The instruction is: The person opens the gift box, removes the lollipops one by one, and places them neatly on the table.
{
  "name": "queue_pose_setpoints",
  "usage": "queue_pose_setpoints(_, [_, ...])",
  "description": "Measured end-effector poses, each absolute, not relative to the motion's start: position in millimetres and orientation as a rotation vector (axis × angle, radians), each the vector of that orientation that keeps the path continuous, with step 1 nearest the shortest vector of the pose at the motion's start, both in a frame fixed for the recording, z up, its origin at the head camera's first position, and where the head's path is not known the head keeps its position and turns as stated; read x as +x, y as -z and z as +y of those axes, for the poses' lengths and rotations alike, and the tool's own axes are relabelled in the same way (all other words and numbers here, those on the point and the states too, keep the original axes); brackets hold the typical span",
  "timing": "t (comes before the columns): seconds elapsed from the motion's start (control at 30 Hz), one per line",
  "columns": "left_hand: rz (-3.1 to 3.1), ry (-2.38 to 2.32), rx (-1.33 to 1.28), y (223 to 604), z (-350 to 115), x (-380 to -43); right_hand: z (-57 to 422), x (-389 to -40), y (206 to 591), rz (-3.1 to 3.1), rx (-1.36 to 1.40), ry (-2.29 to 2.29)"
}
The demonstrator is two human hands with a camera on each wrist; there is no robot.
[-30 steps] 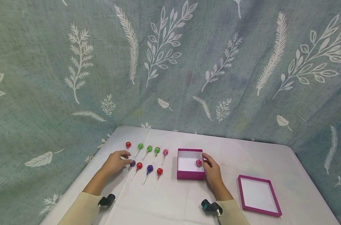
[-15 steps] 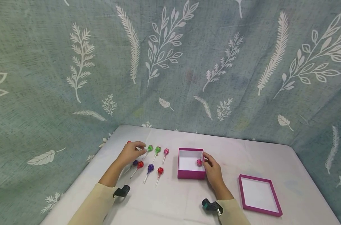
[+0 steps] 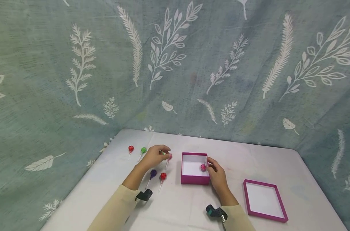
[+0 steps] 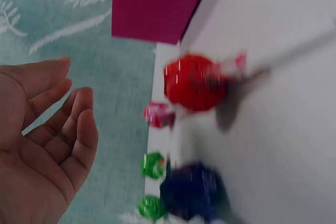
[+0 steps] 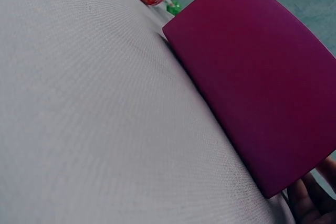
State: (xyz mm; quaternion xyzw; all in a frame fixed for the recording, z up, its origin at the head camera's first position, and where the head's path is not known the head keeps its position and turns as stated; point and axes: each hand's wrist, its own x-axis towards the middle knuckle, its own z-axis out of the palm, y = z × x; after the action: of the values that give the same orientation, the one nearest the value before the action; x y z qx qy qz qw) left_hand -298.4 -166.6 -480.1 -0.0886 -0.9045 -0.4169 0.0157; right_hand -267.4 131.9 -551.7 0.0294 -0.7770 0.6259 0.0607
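My left hand [image 3: 155, 157] hovers over the lollipops on the table, fingers loosely bent. In the left wrist view nothing lies between its fingers and thumb. Its fingertips overlap a pink lollipop [image 3: 170, 156] in the head view. Nearer me lie a purple lollipop [image 3: 153, 173] and a red lollipop [image 3: 163, 176]; the hand and forearm hide others. My right hand [image 3: 217, 175] holds the right wall of an open magenta box [image 3: 195, 180], fingers at its rim. Inside the box, another pink lollipop [image 3: 203, 167] leans with its stick up against that wall.
A red lollipop [image 3: 131, 148] and a green lollipop [image 3: 143, 150] lie at the far left. The magenta lid [image 3: 265, 217] lies inside-up to the right of the box. A patterned cloth [image 3: 175, 96] hangs behind the white table [image 3: 178, 211].
My left hand has swept right over the lollipops, from the leftmost purple one to the pink one near the box. My right hand and the box have stayed in place.
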Motion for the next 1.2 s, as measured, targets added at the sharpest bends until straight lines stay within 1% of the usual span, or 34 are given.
queue_pose_setpoints(0.27, [-2.786, 1.385, -0.403, 478.4, -142.0, -297.9, 129.5, -267.5, 554.4, -2.365, 0.093, -1.855])
queue_pose_setpoints(0.53, [-2.792, 1.412, -0.556, 470.3, -103.2, -302.3, 130.6, -271.1, 553.9, -2.359, 0.108, -1.831])
queue_pose_setpoints(0.83, [-2.881, 1.464, -0.632, 466.5, -68.0, -307.0, 131.2, -270.4, 552.4, -2.364, 0.109, -1.817])
queue_pose_setpoints(1.2, [-3.132, 1.196, -0.704, 475.4, -36.9, -306.9, 132.6, -269.4, 555.7, -2.332, 0.118, -1.835])
